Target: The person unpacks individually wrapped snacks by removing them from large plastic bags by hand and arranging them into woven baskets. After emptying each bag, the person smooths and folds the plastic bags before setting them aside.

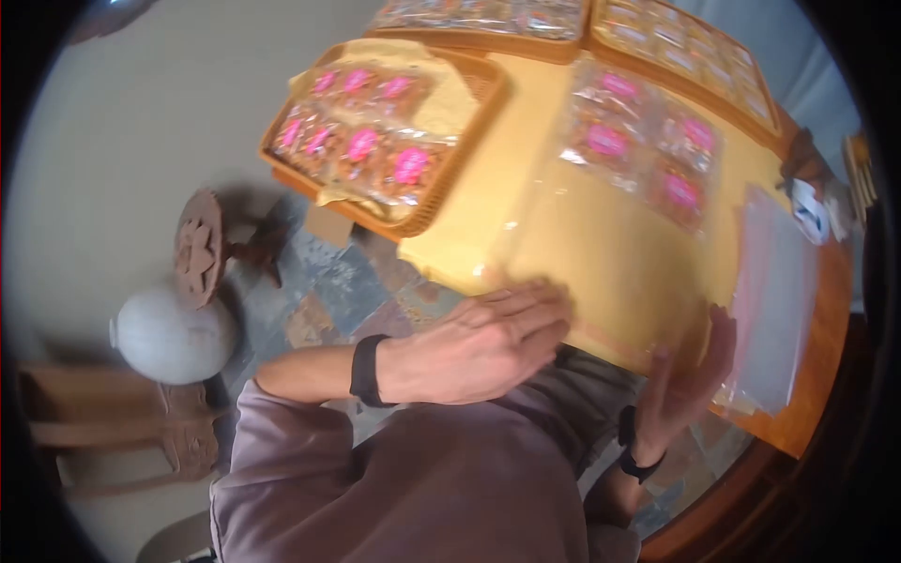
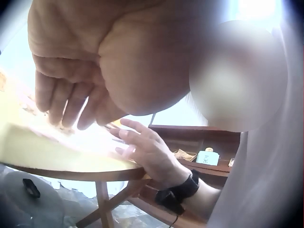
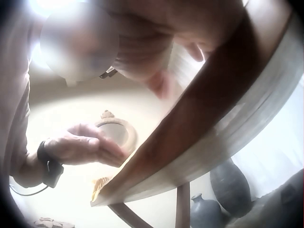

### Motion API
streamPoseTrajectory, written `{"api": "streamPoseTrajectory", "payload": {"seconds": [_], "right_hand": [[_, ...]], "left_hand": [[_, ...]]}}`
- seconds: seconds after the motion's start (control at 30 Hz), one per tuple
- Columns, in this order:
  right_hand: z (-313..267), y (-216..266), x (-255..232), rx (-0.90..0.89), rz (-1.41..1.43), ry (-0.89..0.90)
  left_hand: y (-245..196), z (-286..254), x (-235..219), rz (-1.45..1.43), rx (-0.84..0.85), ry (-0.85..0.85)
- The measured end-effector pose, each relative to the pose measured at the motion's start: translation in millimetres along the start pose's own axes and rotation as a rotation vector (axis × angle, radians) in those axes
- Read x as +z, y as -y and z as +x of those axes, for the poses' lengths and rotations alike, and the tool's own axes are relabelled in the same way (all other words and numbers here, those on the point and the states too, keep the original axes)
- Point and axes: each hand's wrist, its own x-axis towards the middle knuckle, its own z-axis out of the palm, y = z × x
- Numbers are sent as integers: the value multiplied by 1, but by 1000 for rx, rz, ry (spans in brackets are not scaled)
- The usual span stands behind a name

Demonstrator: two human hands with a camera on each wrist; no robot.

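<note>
A large clear plastic bag lies over the yellow cloth, holding several small packets with pink labels at its far end. My left hand rests at the bag's near left side, its fingers extended together; in the left wrist view the left hand has straight fingers. At the near right corner, my right hand is raised beside the plastic with fingers fairly straight and looks blurred. The left wrist view shows the right hand with loosely bent fingers. Whether the right hand touches the film, I cannot tell.
A wicker tray of pink-labelled packets stands at the left, with two more trays along the back. Flat clear bags lie on the right. A carved wooden piece and a round grey object are beyond the table's left side.
</note>
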Motion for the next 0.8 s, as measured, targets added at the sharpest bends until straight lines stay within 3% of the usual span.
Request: {"api": "streamPoseTrajectory", "payload": {"seconds": [0.03,0.07,0.3,0.57,0.8], "right_hand": [[1,0,-2,5,-34,-19],[2,1,-1,6,-27,-5],[8,7,0,-45,-78,47],[7,4,-2,-70,-104,55],[4,1,-5,-52,-44,19]], "left_hand": [[1,5,10,91,29,-102],[3,8,15,143,-12,-41],[4,69,27,343,-149,-39],[31,129,51,419,-49,-185],[5,117,44,488,-76,-128]]}}
